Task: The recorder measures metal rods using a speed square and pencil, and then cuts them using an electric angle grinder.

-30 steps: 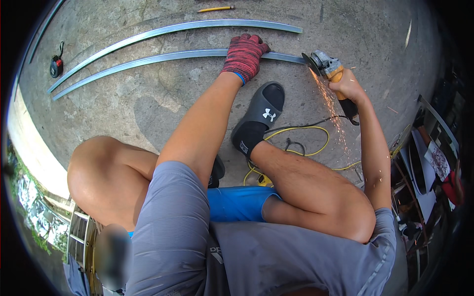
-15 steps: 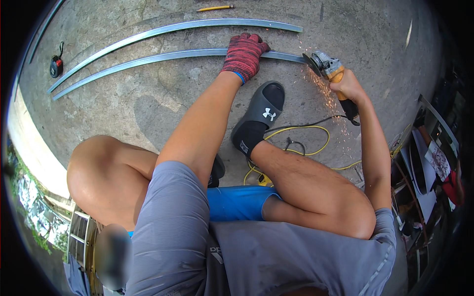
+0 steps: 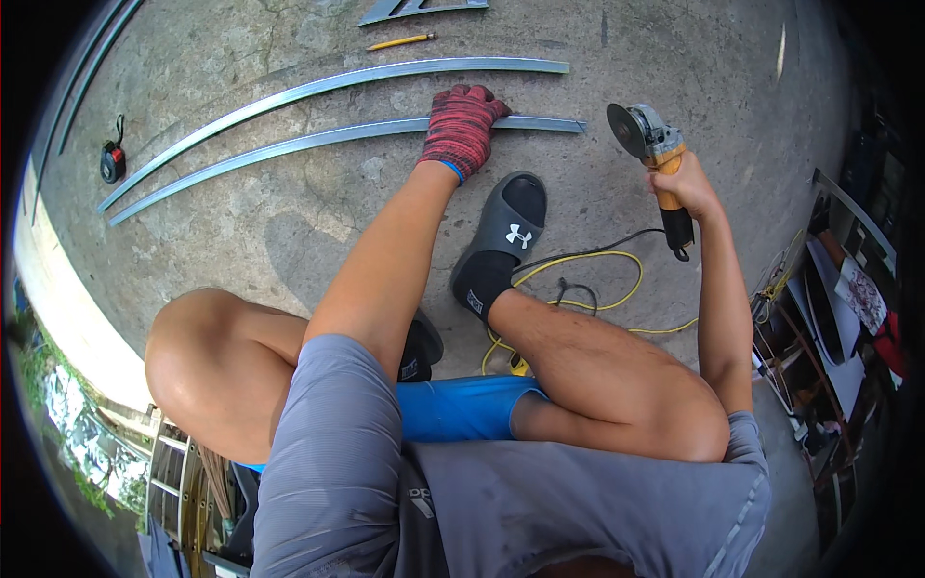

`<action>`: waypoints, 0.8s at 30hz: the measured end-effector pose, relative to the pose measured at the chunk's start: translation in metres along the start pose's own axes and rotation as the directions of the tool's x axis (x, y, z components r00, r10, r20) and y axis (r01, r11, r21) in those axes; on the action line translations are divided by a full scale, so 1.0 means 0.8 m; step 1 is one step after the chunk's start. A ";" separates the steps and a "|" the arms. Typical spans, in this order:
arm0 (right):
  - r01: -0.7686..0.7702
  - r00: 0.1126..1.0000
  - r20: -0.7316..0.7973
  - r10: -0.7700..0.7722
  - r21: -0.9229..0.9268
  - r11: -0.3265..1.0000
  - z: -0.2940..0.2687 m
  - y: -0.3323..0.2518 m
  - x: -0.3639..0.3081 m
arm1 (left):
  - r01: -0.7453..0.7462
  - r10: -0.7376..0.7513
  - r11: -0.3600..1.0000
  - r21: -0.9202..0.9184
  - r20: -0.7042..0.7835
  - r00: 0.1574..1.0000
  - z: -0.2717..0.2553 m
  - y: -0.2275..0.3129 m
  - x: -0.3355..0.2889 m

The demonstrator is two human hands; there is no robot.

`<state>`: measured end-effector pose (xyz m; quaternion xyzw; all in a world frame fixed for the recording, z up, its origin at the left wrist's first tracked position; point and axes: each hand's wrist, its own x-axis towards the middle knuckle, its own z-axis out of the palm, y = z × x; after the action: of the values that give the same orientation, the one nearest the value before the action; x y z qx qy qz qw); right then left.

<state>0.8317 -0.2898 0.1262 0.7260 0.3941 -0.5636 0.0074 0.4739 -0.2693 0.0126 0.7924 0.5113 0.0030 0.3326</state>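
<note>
Head view: left hand (image 3: 460, 131) grips a metal bar (image 3: 385, 128), right hand (image 3: 686, 187) a grinder (image 3: 665, 144). It seems light, stiff; the bar is best held mid-length.

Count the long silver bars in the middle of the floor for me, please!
2. The nearer bar runs under the gloved left hand, which covers part of it; the farther bar lies just beyond, between that hand and the yellow pencil.

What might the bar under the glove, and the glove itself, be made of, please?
Bar: seems metal, perhaps galvanised steel, given its smooth, silvery sheen; aluminium is possible.
Glove: apparently knitted fabric, matt, showing mottled red and dark streaks; fibre unclear.
</note>
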 end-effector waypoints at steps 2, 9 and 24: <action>0.008 0.998 -0.056 -0.004 0.070 0.998 0.000 0.009 -0.007 | 0.005 -0.006 1.000 0.004 0.068 0.998 -0.005 0.006 0.005; 0.046 0.984 -0.173 0.028 0.409 0.911 0.019 0.031 -0.020 | 0.132 -0.127 0.991 -0.008 -0.321 0.939 -0.058 -0.004 0.018; 0.030 0.974 -0.210 0.081 0.475 0.879 0.014 0.044 -0.040 | 0.100 -0.025 0.965 -0.241 0.295 0.955 -0.074 -0.021 0.076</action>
<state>0.8417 -0.3370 0.1331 0.7695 0.2324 -0.5573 -0.2078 0.4692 -0.1846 0.0296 0.7185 0.4776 -0.0582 0.5022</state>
